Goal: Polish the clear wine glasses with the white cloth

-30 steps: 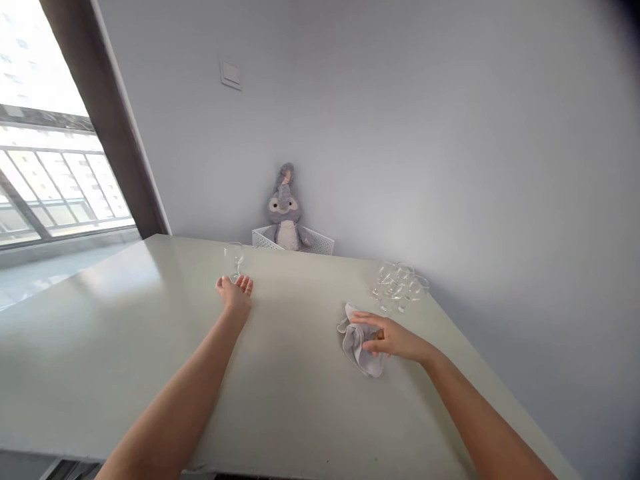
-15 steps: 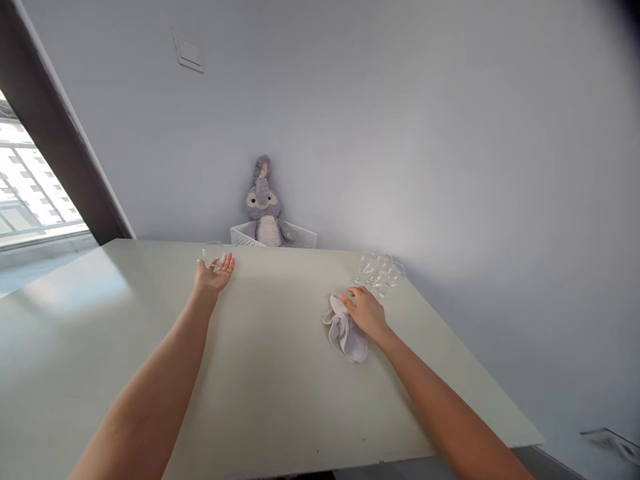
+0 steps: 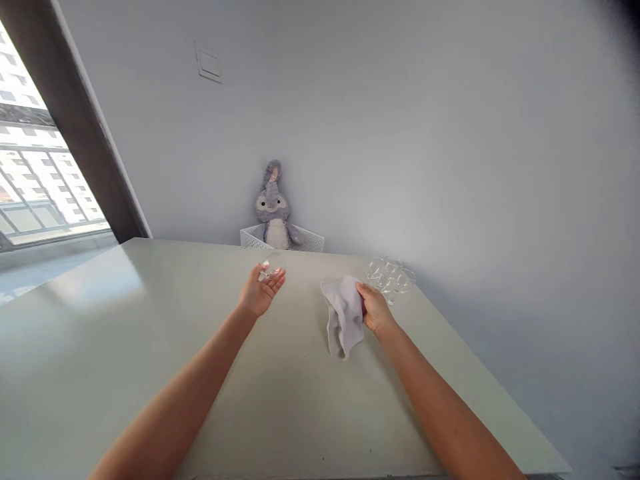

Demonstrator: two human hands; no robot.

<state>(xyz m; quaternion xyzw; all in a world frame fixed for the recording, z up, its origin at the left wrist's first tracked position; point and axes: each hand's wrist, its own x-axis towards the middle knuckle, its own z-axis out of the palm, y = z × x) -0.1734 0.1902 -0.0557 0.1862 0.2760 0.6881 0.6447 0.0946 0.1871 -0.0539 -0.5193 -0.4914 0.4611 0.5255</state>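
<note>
Clear stemmed glass (image 3: 269,270) sits tipped in the left hand (image 3: 259,293), open and palm up, above the pale tabletop (image 3: 125,347); over to the right, a grey cloth (image 3: 344,313) gets pinched at its edge by the gripping right hand (image 3: 376,308), a huddle of wine glasses (image 3: 391,279) just beyond

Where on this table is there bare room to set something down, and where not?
Free tabletop spreads left of the left hand, and a patch lies between the left forearm and right forearm, nearer than the grey cloth. It is crowded at far right, where wine glasses cluster beside the right hand.
</note>
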